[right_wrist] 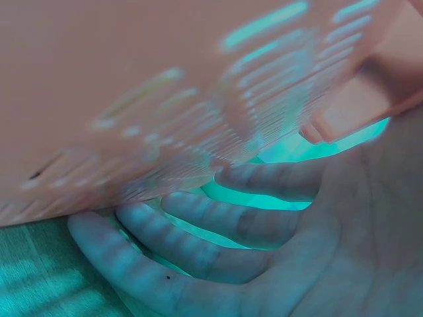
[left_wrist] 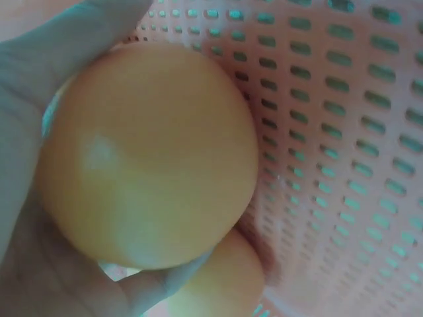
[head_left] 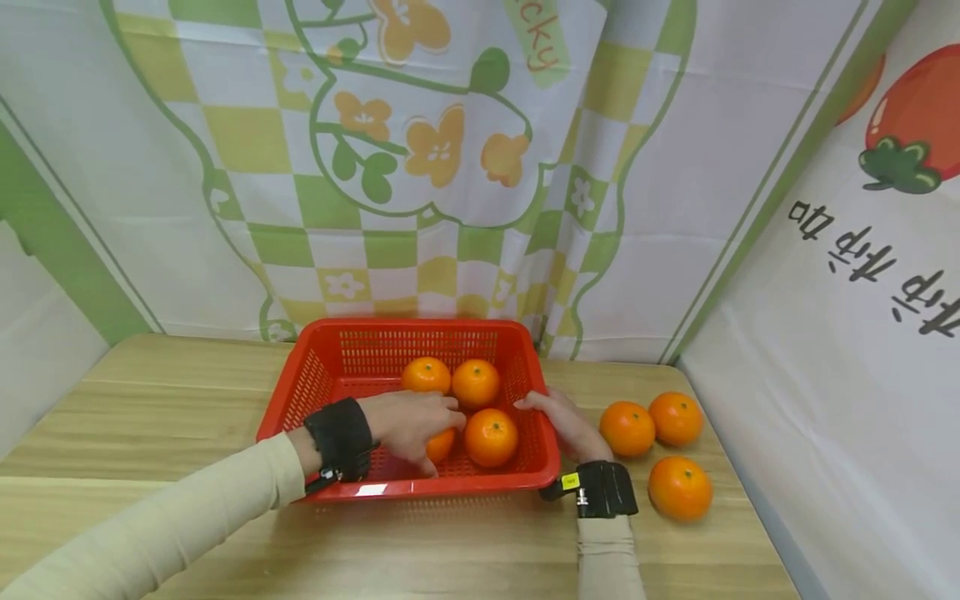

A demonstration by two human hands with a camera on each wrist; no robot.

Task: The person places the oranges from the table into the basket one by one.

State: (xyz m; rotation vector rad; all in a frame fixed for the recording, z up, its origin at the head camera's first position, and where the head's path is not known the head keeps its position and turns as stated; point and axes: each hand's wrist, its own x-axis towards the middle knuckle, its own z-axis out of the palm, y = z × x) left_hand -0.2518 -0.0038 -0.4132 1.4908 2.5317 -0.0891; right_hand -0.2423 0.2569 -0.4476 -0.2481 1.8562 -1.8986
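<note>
Oranges (head_left: 491, 437) lay in two groups: four inside the red basket (head_left: 480, 482) and three on the wooden table (head_left: 450, 558), off the basket's right side. The left hand (head_left: 412, 419) reached in over the basket's front left corner and grasped the front-left orange (head_left: 442, 447), thumb on one side and fingers curled round the other. Whether that fruit touched the basket floor or was slightly raised could not be told. The right hand (head_left: 566, 425) gripped the basket's right wall, thumb over the rim and fingers against the lower outside.

The step seemed to be handling one fruit while steadying its container; whether it was being set down or picked up was unclear. The wide left-hand hold suited a smooth, round and probably firm fruit: light, even pressure looked enough, and a fingertip pinch would have risked a slip. With the other three close by in the basket, a straight up-and-down path seemed safer than a sideways drag, which might have knocked a neighbour. The right hand needed only a steady, gentle grip, since the thin slotted wall could flex. The loose fruit near the right wrist called for care against a nudge.
</note>
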